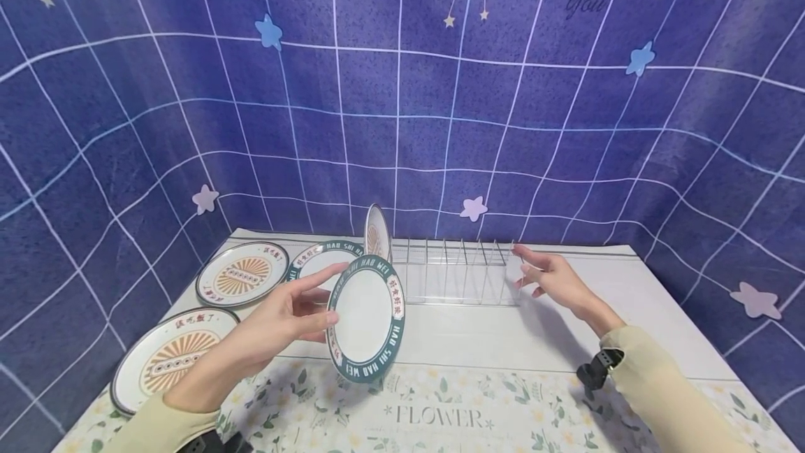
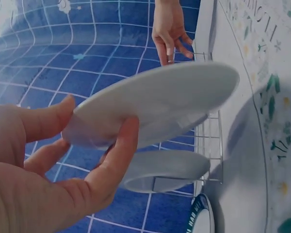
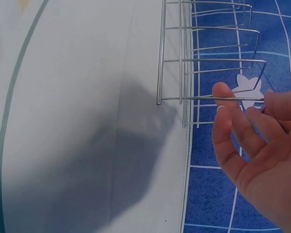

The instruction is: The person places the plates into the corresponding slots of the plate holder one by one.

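My left hand [image 1: 277,317] pinches the left edge of a green-rimmed plate [image 1: 366,319], tilted up above the table. The left wrist view shows that plate's pale underside [image 2: 155,99] with the fingers [image 2: 123,145] against it. A wire rack [image 1: 453,271] stands at the back of the table; one plate [image 1: 376,233] stands upright at its left end. My right hand [image 1: 556,282] is at the rack's right end, and in the right wrist view its thumb and fingers [image 3: 223,92] pinch the rack's end wire [image 3: 199,98].
Two plates with orange sunburst prints [image 1: 242,272] [image 1: 170,355] lie flat at the left. Another green-rimmed plate [image 1: 323,257] lies behind my left hand, beside the rack. A flowered cloth [image 1: 440,411] covers the front of the table; a blue checked curtain [image 1: 440,89] hangs behind.
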A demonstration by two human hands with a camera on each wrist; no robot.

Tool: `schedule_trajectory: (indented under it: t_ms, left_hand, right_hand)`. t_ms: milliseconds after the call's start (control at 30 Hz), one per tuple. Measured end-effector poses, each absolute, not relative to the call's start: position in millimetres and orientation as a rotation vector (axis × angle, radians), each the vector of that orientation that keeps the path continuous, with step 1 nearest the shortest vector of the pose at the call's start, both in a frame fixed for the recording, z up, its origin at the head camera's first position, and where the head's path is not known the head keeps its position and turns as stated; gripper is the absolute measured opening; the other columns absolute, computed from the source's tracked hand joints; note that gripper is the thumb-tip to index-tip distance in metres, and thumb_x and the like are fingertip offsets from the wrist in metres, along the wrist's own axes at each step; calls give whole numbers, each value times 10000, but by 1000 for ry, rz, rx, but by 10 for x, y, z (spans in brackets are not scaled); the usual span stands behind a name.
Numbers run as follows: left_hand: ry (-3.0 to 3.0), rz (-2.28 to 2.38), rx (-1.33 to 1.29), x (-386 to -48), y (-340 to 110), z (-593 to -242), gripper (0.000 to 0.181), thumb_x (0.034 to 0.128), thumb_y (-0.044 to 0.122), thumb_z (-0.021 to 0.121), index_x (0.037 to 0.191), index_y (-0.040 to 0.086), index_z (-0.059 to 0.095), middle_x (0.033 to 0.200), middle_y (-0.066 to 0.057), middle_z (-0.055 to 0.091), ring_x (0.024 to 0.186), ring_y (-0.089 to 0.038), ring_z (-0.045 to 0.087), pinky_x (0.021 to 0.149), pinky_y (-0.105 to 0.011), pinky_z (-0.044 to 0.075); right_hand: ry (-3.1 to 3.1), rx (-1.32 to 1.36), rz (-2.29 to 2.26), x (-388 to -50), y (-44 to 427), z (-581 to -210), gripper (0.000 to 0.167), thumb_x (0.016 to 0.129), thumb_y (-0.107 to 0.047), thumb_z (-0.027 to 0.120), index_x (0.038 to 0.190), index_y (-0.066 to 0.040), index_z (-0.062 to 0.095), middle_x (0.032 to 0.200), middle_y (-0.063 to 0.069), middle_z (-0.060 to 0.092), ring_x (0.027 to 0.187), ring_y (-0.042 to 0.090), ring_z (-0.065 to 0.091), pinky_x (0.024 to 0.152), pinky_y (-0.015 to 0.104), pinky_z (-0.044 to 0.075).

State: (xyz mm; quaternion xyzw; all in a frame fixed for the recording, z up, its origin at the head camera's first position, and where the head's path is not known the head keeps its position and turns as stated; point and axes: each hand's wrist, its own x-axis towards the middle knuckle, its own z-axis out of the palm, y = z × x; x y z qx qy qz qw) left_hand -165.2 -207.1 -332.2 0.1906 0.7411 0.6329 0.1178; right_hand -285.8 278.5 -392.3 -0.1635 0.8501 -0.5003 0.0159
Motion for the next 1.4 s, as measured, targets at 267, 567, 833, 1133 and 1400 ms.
schedule_trajectory:
  t_ms: [267,567,833,1133,1400]
  left_hand:
    - [2266,1907,526,-1714,-1905,-3262,753,964,14,723,1635,144,407,1358,-335,539,1067,-341,662,856,-471,638]
    - [2320,1971,461,-1805,-1765,-3195,748,963,-47,690,1629,166,426,1446,-347,474,1095,-312,657,865,-438,638]
    - [2387,1989,390,-1871,-1620,-3157,754,963,-30,693,1627,219,437,1456,-313,472,1142,-321,618,894,-430,628]
    - [2500,2007,343,-2028,-1418,-3180,760,939,-61,697,1604,237,480,1345,-271,571,1105,-341,607,848,-415,643]
    - [2795,1805,356,-2136,-1208,-3228,759,919,19,761,1583,285,509,1389,-221,624,1199,-373,647,865,-412,632]
  right_hand:
    - [2645,-516,-1558,-2848,2786,-3928,511,1105,-71,507,1592,31,392,1605,254,405,997,347,752,704,372,615]
    - [2643,-518,-1562,-2852,2785,-3933,513,1105,-83,516,1596,12,400,1607,242,409,995,341,753,711,373,617]
    - [2637,-526,-1563,-2865,2783,-3918,515,1107,-84,509,1594,31,389,1613,250,394,1008,370,745,695,355,609]
    - [2634,-526,-1556,-2867,2778,-3919,513,1101,-61,498,1591,43,385,1615,256,384,1024,409,734,686,349,603]
    - [2632,-521,-1562,-2857,2781,-3914,507,1099,-48,496,1587,45,392,1610,259,388,1020,407,736,691,356,606]
